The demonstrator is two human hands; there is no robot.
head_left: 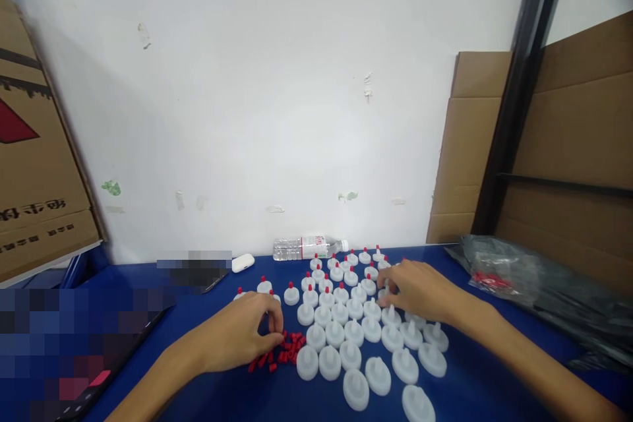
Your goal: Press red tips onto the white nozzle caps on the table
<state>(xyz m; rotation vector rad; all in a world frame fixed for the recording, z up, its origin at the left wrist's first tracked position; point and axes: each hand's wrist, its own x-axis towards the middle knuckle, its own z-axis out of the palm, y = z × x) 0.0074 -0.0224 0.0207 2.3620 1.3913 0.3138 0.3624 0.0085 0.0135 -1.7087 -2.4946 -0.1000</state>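
Note:
My left hand (244, 335) is closed in a pinch, thumb and forefinger together at the edge of a pile of small red caps (295, 345). A bit of red shows at the fingertips. Further right, my right hand (418, 287) reaches over the group of white nozzle lids (355, 331), its thumb and fingers curled around one of them, which is mostly hidden. The lids stand with their nozzles up. Many at the back carry red tips, while those toward the front have bare white nozzles. A few red-tipped lids (291, 294) stand near my left hand.
A clear plastic bottle (289, 248) lies against the wall, with a white case (242, 263) to its left. A dark phone-like object (215, 280) sits at left. A plastic bag with red pieces (494, 277) rests at right; cardboard (47, 145) flanks the blue table (237, 402).

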